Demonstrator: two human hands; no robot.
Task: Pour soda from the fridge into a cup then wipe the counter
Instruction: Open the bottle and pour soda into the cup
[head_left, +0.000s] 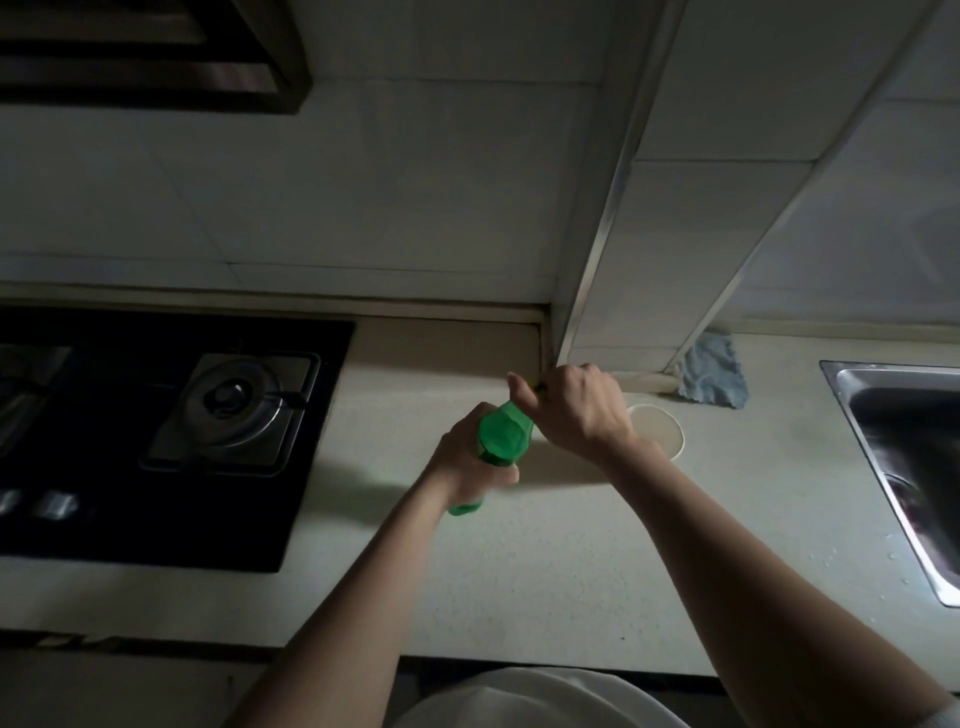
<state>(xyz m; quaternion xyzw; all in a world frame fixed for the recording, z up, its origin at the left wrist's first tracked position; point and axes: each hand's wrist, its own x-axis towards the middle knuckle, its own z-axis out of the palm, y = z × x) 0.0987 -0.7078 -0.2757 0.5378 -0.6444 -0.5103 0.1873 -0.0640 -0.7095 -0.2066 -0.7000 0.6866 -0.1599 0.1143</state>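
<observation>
A green soda bottle (504, 436) stands upright on the pale counter (571, 545), its base showing below my wrist. My left hand (467, 462) is wrapped around the bottle's body. My right hand (571, 410) is closed over the bottle's top, hiding the cap. Just right of the hands stands a white paper cup (660, 431), partly covered by my right wrist; I cannot tell what is inside. A blue cloth (714, 371) lies crumpled by the wall corner behind the cup.
A black gas hob (156, 441) with a metal burner fills the left of the counter. A steel sink (904, 457) is set in at the right. A tiled wall and a projecting pillar (649, 234) rise behind; a range hood (145, 52) hangs top left.
</observation>
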